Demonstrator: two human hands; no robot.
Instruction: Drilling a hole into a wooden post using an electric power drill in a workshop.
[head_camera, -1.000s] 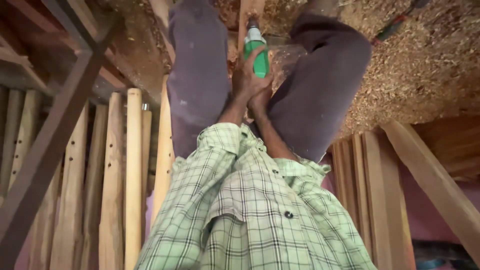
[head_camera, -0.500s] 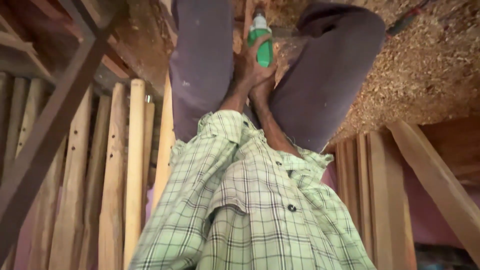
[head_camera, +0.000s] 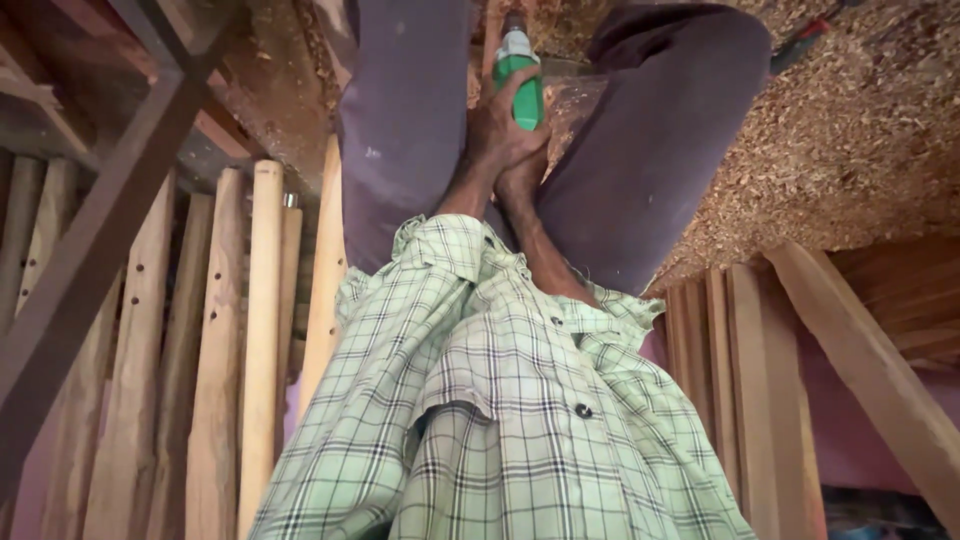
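Vs a sec ago, your view has dipped a bit: the green power tool (head_camera: 521, 82) sits higher in frame, nearer the top edge, grip unchanged. Your left hand (head_camera: 497, 128) is wrapped round the tool body, fingers closed on it; your right hand (head_camera: 520, 178) is tucked just under it, w/ its grip hidden, can't tell. Tool is btwn your knees, over the sawdust floor (head_camera: 850, 130). No containers in view. Wooden posts (head_camera: 262, 330) lean at left.
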